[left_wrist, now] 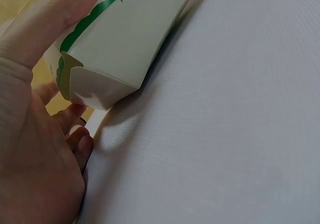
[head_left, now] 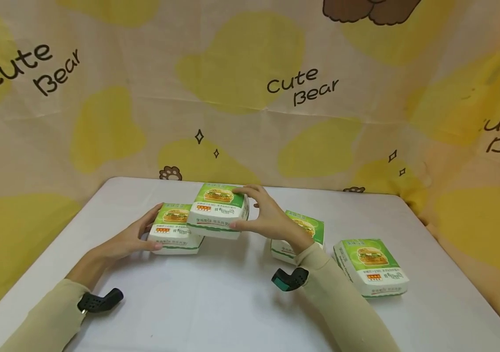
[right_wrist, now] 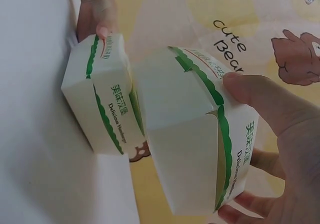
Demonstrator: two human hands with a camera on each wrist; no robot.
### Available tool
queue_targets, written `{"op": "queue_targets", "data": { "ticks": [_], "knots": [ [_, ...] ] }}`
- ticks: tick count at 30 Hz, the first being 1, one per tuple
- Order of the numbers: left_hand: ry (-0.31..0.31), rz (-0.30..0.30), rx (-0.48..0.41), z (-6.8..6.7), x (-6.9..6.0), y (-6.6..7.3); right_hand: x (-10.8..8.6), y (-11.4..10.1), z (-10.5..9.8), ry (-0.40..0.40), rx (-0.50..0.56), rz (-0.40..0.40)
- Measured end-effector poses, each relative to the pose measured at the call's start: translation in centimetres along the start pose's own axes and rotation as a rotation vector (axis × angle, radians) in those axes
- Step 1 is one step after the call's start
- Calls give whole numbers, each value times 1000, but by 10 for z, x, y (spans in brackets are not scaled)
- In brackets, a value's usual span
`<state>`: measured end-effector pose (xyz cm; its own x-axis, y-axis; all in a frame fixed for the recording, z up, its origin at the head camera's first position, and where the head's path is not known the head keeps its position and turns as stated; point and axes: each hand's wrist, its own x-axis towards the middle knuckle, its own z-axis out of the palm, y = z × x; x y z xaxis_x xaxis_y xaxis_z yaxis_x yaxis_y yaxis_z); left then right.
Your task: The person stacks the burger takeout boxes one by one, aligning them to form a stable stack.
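My left hand (head_left: 128, 238) grips a green and white hamburger box (head_left: 172, 230) at its left side, thumb on the front and fingers behind. In the left wrist view that box (left_wrist: 130, 38) shows its white underside edge close to the tablecloth. With my right hand (head_left: 271, 217) I hold a second hamburger box (head_left: 218, 210) by its right side. This one is raised off the table and overlaps the right edge of the first box in the head view. The right wrist view shows the held box (right_wrist: 185, 134) beside the other box (right_wrist: 107, 93), thumb on its front.
A third hamburger box (head_left: 295, 234) stands partly hidden behind my right wrist. Further right sits another hamburger box (head_left: 370, 268), turned at an angle. All are on a white-covered table (head_left: 214, 303). A yellow-patterned "Cute Bear" cloth (head_left: 241, 63) hangs behind the table.
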<state>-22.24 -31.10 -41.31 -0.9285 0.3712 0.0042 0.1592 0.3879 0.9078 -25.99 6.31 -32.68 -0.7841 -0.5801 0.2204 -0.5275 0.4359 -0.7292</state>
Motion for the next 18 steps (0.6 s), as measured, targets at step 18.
{"op": "queue_targets", "data": {
  "ticks": [18],
  "knots": [
    [-22,43,7,0,2,-2,32,-22,38,-2,131,-45]
  ]
}}
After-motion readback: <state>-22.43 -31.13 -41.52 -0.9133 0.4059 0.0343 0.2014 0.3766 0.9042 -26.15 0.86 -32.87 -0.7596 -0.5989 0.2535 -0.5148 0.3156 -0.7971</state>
